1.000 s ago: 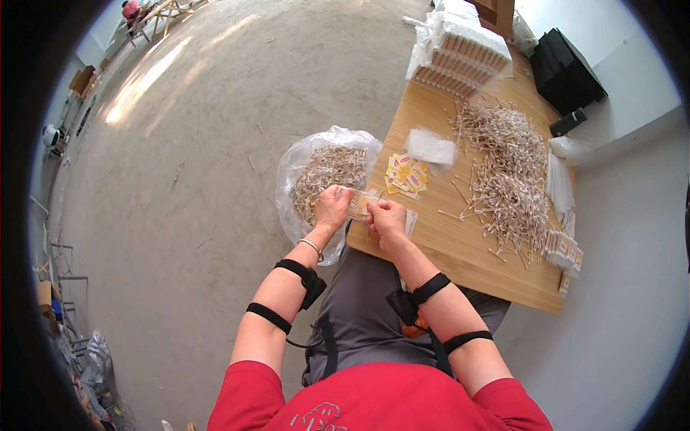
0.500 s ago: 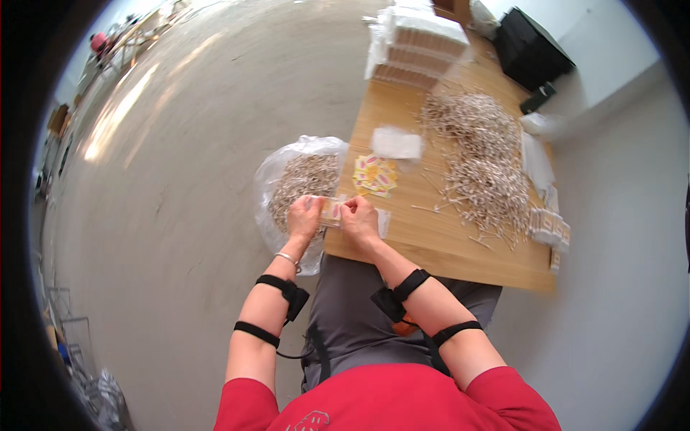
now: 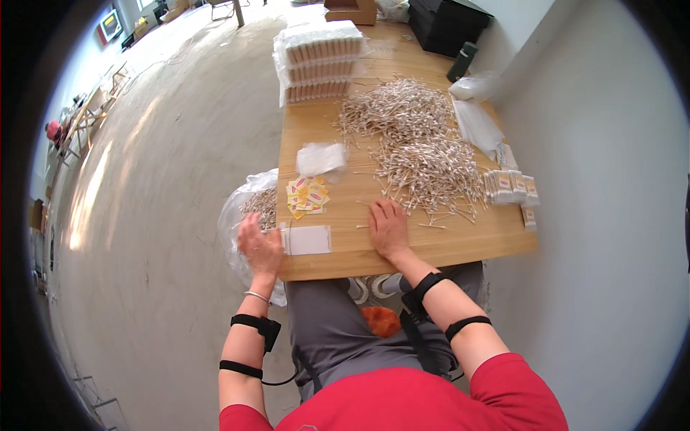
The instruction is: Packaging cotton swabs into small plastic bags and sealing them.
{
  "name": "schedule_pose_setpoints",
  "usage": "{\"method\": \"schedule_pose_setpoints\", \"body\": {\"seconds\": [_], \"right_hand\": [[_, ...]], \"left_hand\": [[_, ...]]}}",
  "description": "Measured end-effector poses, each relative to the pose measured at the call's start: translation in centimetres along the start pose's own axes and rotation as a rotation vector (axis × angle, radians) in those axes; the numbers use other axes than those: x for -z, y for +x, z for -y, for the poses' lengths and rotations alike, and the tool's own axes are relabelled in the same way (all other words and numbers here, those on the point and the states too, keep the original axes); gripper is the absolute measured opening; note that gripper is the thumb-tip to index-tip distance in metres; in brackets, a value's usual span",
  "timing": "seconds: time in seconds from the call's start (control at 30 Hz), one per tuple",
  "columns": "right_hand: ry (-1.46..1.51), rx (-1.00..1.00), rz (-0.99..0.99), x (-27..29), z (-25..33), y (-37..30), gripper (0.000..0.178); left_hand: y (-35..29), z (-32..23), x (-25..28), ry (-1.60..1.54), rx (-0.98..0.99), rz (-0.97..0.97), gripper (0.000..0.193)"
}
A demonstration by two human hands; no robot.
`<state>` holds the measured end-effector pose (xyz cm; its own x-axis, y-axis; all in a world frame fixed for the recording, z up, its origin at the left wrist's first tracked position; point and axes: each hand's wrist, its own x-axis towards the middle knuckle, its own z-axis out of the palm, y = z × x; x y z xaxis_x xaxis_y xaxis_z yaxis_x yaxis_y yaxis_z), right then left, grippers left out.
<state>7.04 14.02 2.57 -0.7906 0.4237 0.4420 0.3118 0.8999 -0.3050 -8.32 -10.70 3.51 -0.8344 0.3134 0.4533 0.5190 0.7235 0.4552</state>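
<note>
Two hands, head view | right hand (image 3: pixel 389 228) palm-down, pinch hidden, near the cotton swabs (image 3: pixel 424 172) heaped on our tabletop (image 3: pixel 467 243) | left hand (image 3: pixel 260 246), by the plastic bag (image 3: pixel 228 224): we cannot tell its grip | we judge cotton swabs light, soft-tipped, snappable; hold mid-stick.
</note>
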Motion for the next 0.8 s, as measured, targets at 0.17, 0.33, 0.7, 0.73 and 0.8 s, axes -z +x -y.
{"method": "schedule_pose_setpoints", "body": {"seconds": [0.17,0.33,0.7,0.73,0.8], "right_hand": [[0.254,0.075,0.044,1.1,0.8,-2.8,0.026],[0.269,-0.062,-0.084,2.9,-1.5,-4.4,0.028],[0.108,-0.334,-0.112,2.1,-4.7,-2.8,0.028],[0.163,-0.255,-0.091,1.5,-3.9,-2.5,0.027],[0.240,-0.199,-0.055,0.7,-2.7,-1.7,0.028]], "left_hand": [[-3.5,-9.1,-2.6,-0.278,-0.399,0.440,0.064],[-4.8,-13.5,-6.3,-0.400,-0.450,0.432,0.048],[-5.0,-14.4,-6.5,-0.488,-0.484,0.342,0.013],[-5.0,-14.4,-6.4,-0.454,-0.474,0.344,0.014],[-5.1,-14.4,-6.4,-0.412,-0.456,0.343,0.015]]}}
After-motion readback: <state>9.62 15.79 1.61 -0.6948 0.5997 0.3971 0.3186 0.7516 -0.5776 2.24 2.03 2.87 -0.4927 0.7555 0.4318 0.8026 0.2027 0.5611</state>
